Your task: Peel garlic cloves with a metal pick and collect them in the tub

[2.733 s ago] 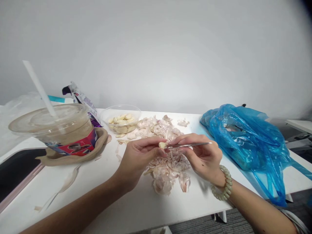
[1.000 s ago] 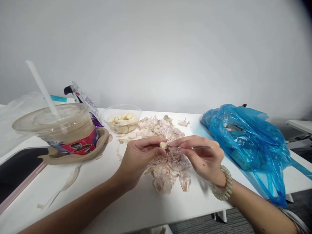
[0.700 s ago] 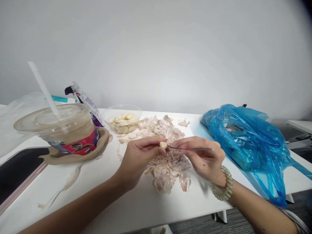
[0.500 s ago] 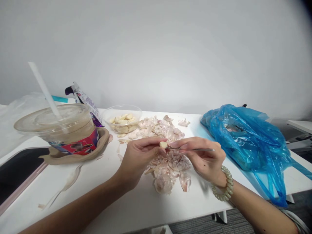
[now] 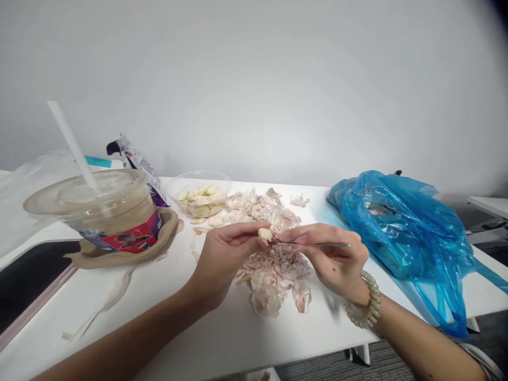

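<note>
A pale garlic clove (image 5: 264,233) is pinched between the thumb and fingers of my left hand (image 5: 232,253). My right hand (image 5: 331,255) is closed on a thin metal tool (image 5: 321,244), whose far end lies to the right. The tool's working tip meets the clove's right side, partly hidden by my fingertips, so its exact kind does not show. Beneath both hands spreads a heap of papery garlic skins (image 5: 273,283). Behind my left hand stands a clear plastic bowl (image 5: 224,185) with several peeled cloves (image 5: 202,196) in it.
At the left, a lidded drink cup (image 5: 107,211) with a straw sits in a cardboard holder (image 5: 169,227). A dark-screened device (image 5: 32,275) and a plastic spoon (image 5: 115,293) lie nearby. A blue plastic bag (image 5: 397,233) rests on the white table (image 5: 190,338) at the right.
The clove has turned slightly in my left fingers. Both hands stay in nearly the same place, and the metal tool has shifted very little.
</note>
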A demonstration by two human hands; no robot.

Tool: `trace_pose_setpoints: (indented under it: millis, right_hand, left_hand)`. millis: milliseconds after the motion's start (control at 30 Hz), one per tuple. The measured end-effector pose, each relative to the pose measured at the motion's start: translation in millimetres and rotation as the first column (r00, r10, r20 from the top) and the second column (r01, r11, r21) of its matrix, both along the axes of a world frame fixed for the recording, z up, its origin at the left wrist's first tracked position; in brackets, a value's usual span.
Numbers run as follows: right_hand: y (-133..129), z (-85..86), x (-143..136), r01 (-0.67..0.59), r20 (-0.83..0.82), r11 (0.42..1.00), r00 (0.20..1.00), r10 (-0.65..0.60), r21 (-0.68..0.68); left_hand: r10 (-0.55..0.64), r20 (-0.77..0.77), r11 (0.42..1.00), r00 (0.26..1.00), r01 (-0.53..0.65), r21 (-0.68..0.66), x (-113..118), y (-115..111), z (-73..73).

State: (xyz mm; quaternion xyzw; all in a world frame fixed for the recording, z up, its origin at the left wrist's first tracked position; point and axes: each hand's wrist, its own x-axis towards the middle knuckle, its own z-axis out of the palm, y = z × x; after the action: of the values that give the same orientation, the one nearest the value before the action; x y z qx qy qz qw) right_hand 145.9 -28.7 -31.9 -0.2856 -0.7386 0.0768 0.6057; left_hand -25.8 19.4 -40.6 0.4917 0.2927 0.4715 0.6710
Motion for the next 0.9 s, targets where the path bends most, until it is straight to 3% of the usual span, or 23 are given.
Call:
trace_pose_setpoints:
  millis: [500, 900]
  right_hand:
    - [5.0, -2.7, -1.6, 0.061, -0.043, 0.997, 0.997, -0.059, 0.050]
    - [3.7, -0.6, -0.7, 0.011, 0.011, 0.999, 1.000, -0.012, 0.037]
  left_hand:
    - [-0.003, -0.019, 1.000, 1.000, 0.002, -0.004, -1.4, -1.5, 1.7]
    - [-0.003, -0.064, 0.999, 0.998, 0.005, 0.045, -2.2, -1.8, 1.5]
